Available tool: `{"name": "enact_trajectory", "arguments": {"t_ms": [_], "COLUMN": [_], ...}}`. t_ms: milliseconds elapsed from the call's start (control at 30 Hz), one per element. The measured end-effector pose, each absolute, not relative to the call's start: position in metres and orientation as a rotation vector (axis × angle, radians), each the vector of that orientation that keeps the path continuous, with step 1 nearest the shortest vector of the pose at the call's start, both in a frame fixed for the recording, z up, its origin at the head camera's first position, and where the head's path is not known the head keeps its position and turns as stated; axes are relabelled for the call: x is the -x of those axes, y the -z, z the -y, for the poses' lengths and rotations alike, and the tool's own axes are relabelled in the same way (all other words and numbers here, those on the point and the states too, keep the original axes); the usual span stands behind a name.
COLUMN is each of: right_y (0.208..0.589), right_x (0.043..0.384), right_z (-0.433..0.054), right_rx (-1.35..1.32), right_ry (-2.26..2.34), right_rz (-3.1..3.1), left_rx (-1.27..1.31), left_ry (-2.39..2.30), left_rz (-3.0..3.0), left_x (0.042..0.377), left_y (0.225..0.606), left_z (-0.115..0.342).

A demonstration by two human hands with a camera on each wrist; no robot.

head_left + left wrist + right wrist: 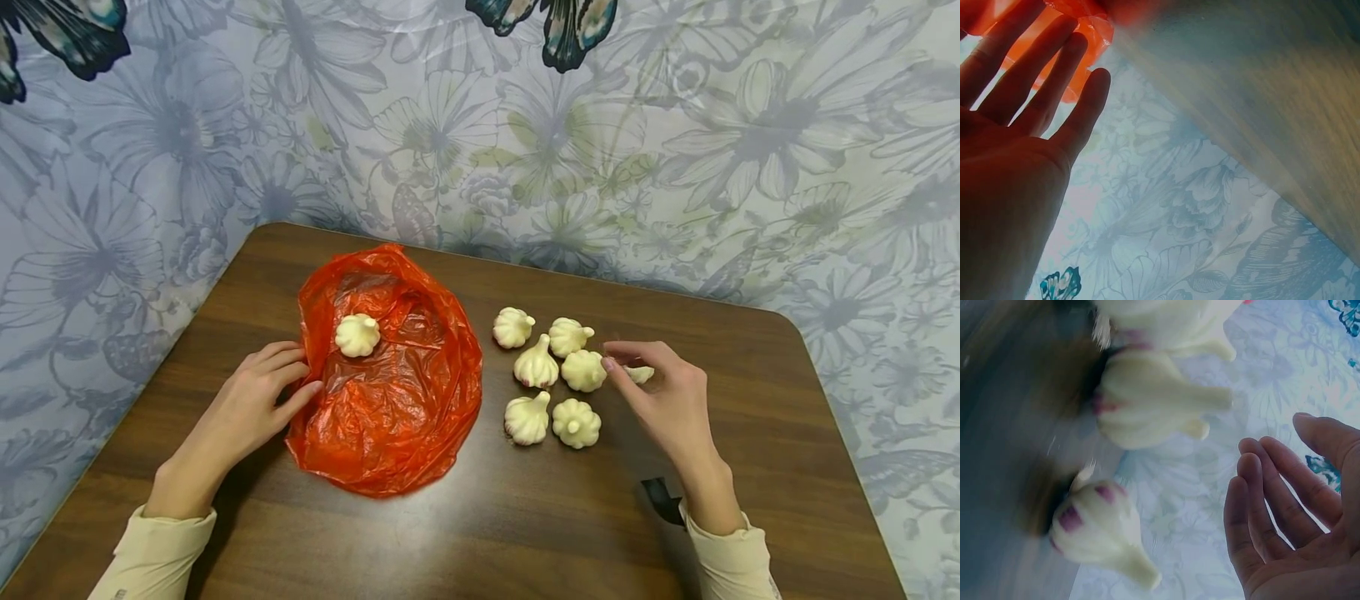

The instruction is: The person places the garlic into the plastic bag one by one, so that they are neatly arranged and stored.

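A crumpled red plastic bag [390,442] lies spread open on the table, with one garlic bulb [357,335] inside near its upper left. My left hand [258,396] is at the bag's left rim, its thumb over the edge and the other fingers against the side. In the left wrist view those fingers [1079,119] look fairly straight. Several garlic bulbs [536,364] sit grouped right of the bag. Over their right side hovers my right hand [671,396], fingers relaxed and holding nothing. Another bulb [640,374] shows partly behind it. The right wrist view has bulbs [1100,528] beside the hand.
The brown wooden table [450,550] meets a wall with floral covering [525,150] along its back edge. A black strap-like piece [662,502] shows by the right wrist.
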State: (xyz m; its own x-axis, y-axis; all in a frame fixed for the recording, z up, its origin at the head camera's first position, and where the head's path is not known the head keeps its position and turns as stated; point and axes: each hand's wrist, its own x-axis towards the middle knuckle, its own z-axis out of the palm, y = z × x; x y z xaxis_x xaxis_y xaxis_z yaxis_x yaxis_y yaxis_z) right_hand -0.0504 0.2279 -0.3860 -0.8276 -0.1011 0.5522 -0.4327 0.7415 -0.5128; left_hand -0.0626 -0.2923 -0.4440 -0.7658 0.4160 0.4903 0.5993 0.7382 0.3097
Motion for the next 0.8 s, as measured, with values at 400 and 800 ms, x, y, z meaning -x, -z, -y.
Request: {"name": "enact_trajectory", "arguments": {"t_ms": [400, 800], "right_y": [0.393, 0.407], "right_x": [0.06, 0.062], "right_z": [-0.264, -0.286], "right_rx": [-0.175, 0.054], "right_ry": [-0.798, -0.833], "right_rz": [2.39, 2.503], "left_rx": [0.773, 0.789], "left_ry": [0.633, 0.643], "left_rz": [2.562, 2.554], "left_x": [0.063, 0.064], "left_y": [0.444, 0.447], "left_z": [0.293, 0.293]}}
